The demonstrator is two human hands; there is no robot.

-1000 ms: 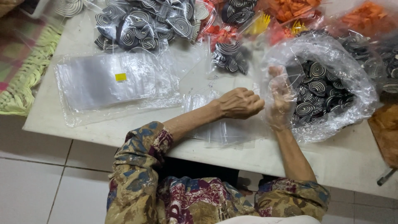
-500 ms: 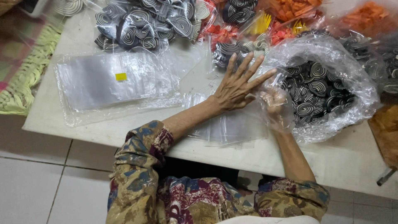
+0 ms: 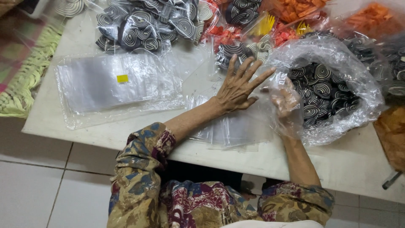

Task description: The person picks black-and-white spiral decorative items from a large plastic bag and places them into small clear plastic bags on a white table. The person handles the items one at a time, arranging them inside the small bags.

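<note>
Resting flat with fingers splayed, the left hand (image 3: pixel 237 86) is pressing a stack of glossy rectangular clear bags (image 3: pixel 230 126) lying lengthwise along the white table (image 3: pixel 105 131), while the right hand (image 3: pixel 284 101), wrapped in crinkly film, is loosely cupping.

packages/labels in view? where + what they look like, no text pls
Big open clear bag: right of the hands, crumpled, full of black-and-white spiral pieces.
Flat clear sleeves pack: left on the table, rectangular.
Yellow sticker: on that pack, small square.
Small clear bags stack: under the left hand, flat.
Thin clear bag: over the right hand.
Filled spiral packs: far left edge.
Orange snack bags: far right.
</note>
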